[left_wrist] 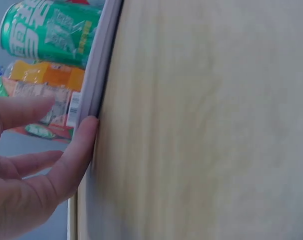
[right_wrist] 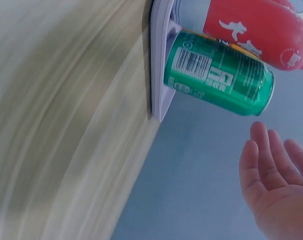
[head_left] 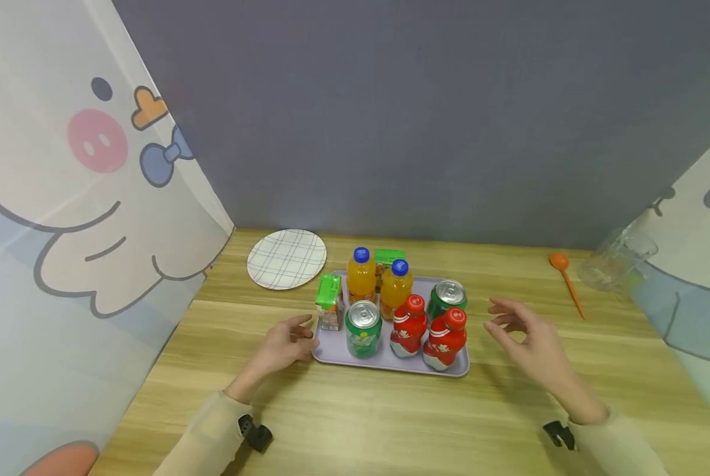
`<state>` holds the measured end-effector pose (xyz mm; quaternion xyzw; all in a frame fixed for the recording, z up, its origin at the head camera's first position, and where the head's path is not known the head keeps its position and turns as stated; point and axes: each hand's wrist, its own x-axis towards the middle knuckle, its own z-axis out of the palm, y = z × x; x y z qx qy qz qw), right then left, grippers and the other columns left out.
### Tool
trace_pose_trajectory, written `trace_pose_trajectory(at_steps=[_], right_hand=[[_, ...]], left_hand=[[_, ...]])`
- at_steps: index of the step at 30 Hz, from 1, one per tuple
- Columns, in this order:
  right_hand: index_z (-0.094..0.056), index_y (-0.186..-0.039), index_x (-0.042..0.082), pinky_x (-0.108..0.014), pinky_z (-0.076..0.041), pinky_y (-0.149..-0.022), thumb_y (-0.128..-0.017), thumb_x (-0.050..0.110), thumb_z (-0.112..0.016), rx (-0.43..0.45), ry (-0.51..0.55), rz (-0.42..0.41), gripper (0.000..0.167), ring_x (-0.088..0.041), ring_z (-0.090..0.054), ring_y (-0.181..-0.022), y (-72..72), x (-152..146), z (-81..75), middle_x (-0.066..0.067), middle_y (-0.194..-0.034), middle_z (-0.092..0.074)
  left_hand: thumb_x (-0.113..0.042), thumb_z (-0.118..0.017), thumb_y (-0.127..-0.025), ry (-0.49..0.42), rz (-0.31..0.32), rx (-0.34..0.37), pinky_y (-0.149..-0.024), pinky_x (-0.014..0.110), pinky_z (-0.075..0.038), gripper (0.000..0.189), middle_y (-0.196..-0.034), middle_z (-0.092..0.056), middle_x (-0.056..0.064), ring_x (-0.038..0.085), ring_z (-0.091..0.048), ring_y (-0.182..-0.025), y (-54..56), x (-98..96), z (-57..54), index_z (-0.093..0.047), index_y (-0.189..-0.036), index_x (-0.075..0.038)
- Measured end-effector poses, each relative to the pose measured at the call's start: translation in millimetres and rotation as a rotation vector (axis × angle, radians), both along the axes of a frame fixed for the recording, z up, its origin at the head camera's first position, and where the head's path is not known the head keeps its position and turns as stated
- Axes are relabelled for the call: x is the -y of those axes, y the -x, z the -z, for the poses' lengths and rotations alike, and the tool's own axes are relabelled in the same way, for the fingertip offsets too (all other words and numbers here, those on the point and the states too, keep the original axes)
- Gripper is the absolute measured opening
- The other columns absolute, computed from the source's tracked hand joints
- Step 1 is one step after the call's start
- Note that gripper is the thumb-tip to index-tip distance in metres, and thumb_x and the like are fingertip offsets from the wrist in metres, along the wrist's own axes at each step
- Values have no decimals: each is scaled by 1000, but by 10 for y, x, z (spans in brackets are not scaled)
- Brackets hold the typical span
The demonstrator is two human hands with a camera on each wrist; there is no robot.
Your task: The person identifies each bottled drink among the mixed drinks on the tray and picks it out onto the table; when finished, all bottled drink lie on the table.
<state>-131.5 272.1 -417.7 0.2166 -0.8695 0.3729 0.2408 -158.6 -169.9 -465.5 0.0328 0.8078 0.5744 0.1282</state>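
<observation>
A lilac tray [head_left: 385, 357] lies on the table, bearing several drinks. My left hand [head_left: 283, 344] is at its left end, and in the left wrist view a fingertip [left_wrist: 90, 125] meets the rim. Nearest that hand are a juice carton [head_left: 330, 303] and a green soda can [head_left: 363, 334]. Two orange juice bottles [head_left: 361, 277] stand behind, with a second carton [head_left: 389, 255] partly hidden by them. Two red bottles [head_left: 444, 344] and another green can [head_left: 447, 297] fill the right end. My right hand [head_left: 530, 344] hovers right of the tray, fingers loosely bent, holding nothing.
A white checked plate [head_left: 286, 259] sits at the back left of the wooden table [head_left: 355, 423]. Toward the back right lie an orange spoon [head_left: 569, 284] and a clear glass mug [head_left: 617, 261]. A grey wall [head_left: 426, 119] rises behind the table.
</observation>
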Motion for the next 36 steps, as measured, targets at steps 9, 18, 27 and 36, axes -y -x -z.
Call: trace_pose_trajectory(at_steps=[9, 18, 27, 36], right_hand=[[-58, -124, 1, -16, -54, -67, -74, -9, -75, 3, 49, -23, 55, -13, -65, -82, -12, 186, -2, -10, -102, -66], [-56, -119, -9, -25, -57, -64, -71, -15, -74, 14, 60, -69, 52, -33, -64, -80, -68, 383, -146, -18, -101, -65], [-55, -128, 1, -26, -56, -67, -69, 4, -84, 65, 33, -86, 66, -24, -63, -88, -63, 380, -46, -2, -110, -64], [-51, -132, 4, -29, -57, -66, -65, 18, -89, 72, -16, -103, 78, -16, -60, -92, -66, 409, 37, 1, -113, -61]], left_hand=[[18, -61, -77, 97, -20, -42, -57, 29, -59, 49, -91, -59, 14, 20, -61, -73, -3, -112, 16, -54, -125, 13], [18, -62, -75, 136, -50, -48, -57, 27, -58, 50, -89, -60, 11, 24, -61, -74, 13, -117, 48, -57, -124, 9], [18, -62, -74, 125, -50, -53, -57, 28, -58, 51, -88, -61, 11, 22, -61, -74, 50, -113, 70, -57, -124, 9], [18, -64, -74, 113, -50, -45, -58, 28, -59, 51, -89, -60, 12, 23, -61, -75, 35, -108, 65, -57, -124, 10]])
